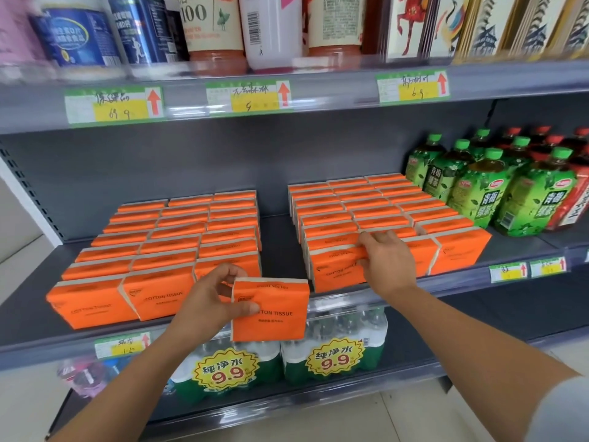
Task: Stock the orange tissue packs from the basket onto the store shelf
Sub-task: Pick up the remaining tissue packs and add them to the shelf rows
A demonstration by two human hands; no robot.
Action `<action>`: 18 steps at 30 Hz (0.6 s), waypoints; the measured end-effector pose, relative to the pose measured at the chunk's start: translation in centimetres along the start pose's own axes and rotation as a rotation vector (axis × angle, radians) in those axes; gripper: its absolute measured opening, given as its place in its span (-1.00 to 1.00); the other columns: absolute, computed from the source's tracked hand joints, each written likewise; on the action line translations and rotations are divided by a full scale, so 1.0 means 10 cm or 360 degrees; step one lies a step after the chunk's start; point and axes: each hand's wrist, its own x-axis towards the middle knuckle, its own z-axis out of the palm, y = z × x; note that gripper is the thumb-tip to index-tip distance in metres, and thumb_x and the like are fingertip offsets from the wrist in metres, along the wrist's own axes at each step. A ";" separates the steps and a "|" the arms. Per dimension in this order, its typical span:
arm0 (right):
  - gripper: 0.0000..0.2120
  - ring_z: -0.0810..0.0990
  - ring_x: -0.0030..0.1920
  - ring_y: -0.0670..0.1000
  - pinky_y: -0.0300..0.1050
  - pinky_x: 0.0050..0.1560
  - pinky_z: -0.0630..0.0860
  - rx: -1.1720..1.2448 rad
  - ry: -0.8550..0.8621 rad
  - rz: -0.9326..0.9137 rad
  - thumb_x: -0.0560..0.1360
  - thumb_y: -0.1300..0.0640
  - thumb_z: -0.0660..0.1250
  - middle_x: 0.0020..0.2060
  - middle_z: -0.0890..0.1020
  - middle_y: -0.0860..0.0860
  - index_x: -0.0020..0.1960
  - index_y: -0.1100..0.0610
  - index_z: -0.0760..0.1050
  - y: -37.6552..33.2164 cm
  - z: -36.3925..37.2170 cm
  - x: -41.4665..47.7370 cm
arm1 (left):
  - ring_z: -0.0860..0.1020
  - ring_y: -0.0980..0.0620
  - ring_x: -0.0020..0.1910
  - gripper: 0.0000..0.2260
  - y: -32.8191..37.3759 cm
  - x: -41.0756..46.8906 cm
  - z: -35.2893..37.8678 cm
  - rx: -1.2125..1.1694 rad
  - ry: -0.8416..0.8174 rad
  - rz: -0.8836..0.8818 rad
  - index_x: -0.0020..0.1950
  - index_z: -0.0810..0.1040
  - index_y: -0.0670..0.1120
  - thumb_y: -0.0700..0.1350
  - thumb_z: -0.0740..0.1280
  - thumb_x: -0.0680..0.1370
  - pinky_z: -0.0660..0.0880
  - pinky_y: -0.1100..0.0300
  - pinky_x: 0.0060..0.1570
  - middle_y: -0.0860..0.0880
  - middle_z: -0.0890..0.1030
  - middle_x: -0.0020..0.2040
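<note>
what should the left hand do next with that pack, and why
Probably push the pack forward and stand it at the front of the left block's right column. The left hand pinches it just before the shelf edge, and that column seems to end one row short of its two neighbours. The right hand only rests on the right block.

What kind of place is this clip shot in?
Most likely a small shop or convenience store: grey metal shelving with handwritten price tags on its rails, rows of orange tissue packs, and green tea bottles beside them.
</note>
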 end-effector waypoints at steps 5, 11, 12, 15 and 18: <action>-0.58 0.54 -0.30 0.17 -0.04 -0.33 0.46 -0.0169 -0.0025 -0.0031 0.07 0.26 0.64 -0.41 0.60 0.07 -0.11 0.15 0.60 -0.01 0.06 0.03 | 0.61 -0.05 -0.04 -0.64 -0.02 0.03 0.02 0.0007 0.0004 -0.0008 -0.13 0.53 0.11 -0.14 0.62 0.24 0.59 -0.09 -0.03 -0.03 0.62 -0.03; -0.57 0.53 -0.25 0.16 -0.04 -0.29 0.43 -0.0380 0.0039 -0.0002 0.09 0.27 0.62 -0.35 0.59 0.08 -0.07 0.14 0.63 0.00 0.11 -0.01 | 0.60 -0.04 -0.04 -0.66 -0.03 0.02 0.07 0.0031 0.0006 0.0014 -0.09 0.54 0.03 -0.22 0.59 0.27 0.59 -0.07 -0.04 0.01 0.63 -0.07; -0.57 0.53 -0.22 0.17 -0.03 -0.27 0.44 -0.0391 0.0041 0.0010 0.10 0.27 0.61 -0.31 0.59 0.10 -0.06 0.14 0.64 0.00 0.11 -0.01 | 0.60 -0.04 -0.04 -0.65 -0.03 0.02 0.08 0.0033 0.0010 0.0012 -0.07 0.53 0.00 -0.22 0.59 0.27 0.59 -0.05 -0.05 0.00 0.63 -0.07; -0.55 0.52 -0.17 0.17 -0.01 -0.23 0.46 -0.0380 0.0021 0.0045 0.10 0.25 0.62 -0.25 0.59 0.11 -0.03 0.13 0.64 -0.01 0.10 -0.03 | 0.59 -0.02 -0.05 -0.65 -0.01 0.01 0.11 0.0045 0.0024 0.0029 -0.05 0.52 -0.03 -0.23 0.58 0.28 0.60 0.07 -0.13 0.01 0.62 -0.08; -0.51 0.53 -0.15 0.16 -0.01 -0.21 0.45 -0.0371 0.0008 0.0059 0.11 0.17 0.64 -0.21 0.59 0.10 0.02 0.12 0.62 -0.04 0.07 -0.09 | 0.59 0.01 -0.05 -0.64 0.02 -0.01 0.12 0.0056 0.0046 0.0050 -0.04 0.52 -0.02 -0.24 0.58 0.29 0.60 0.10 -0.14 0.02 0.63 -0.08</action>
